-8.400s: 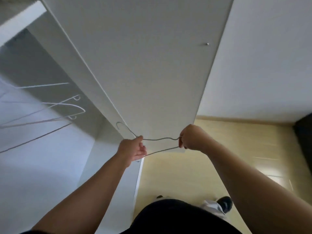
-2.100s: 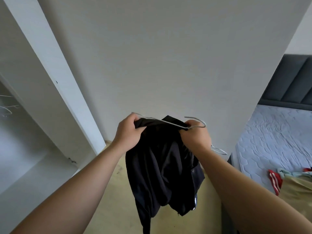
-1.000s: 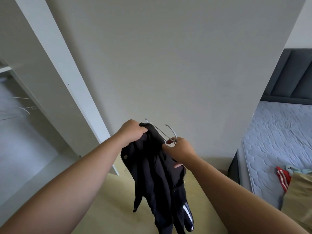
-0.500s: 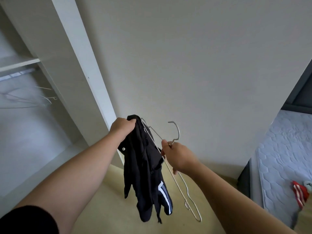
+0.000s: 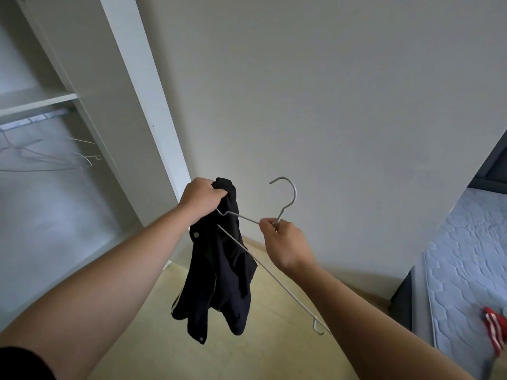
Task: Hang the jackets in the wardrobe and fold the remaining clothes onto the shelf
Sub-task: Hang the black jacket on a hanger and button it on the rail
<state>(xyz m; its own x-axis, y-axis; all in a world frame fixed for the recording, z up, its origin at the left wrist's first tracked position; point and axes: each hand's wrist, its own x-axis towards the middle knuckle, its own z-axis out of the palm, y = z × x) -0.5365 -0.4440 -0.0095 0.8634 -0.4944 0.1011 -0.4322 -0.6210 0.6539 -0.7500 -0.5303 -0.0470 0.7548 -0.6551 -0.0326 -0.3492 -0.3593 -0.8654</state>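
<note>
Your left hand [image 5: 201, 197] grips the black jacket [image 5: 219, 283] at its top, with the fingers curled tight around a bunch of the cloth. The jacket hangs down crumpled from this fist, above the pale yellow floor [image 5: 247, 357]. A snap button and a piece of zipper show on its left edge.

Your right hand [image 5: 285, 242] pinches the wire hanger [image 5: 295, 194] at the neck, just under the hook, between the thumb and the curled fingers. The hook points up. One shoulder of the hanger goes from your right hand toward your left hand, and I cannot tell if its end is inside the cloth. The long wire runs slanted across the front of the jacket and down to the right, where its far corner is free in the air.

The open wardrobe [image 5: 90, 78] is at your left, with a shelf [image 5: 38, 101] and a rail [image 5: 35, 117] just below it. Several empty hangers [image 5: 55, 160] hang on this rail. At the right is a bed [image 5: 466, 270], and a red garment [image 5: 493, 333] with white stripes lies on it.
</note>
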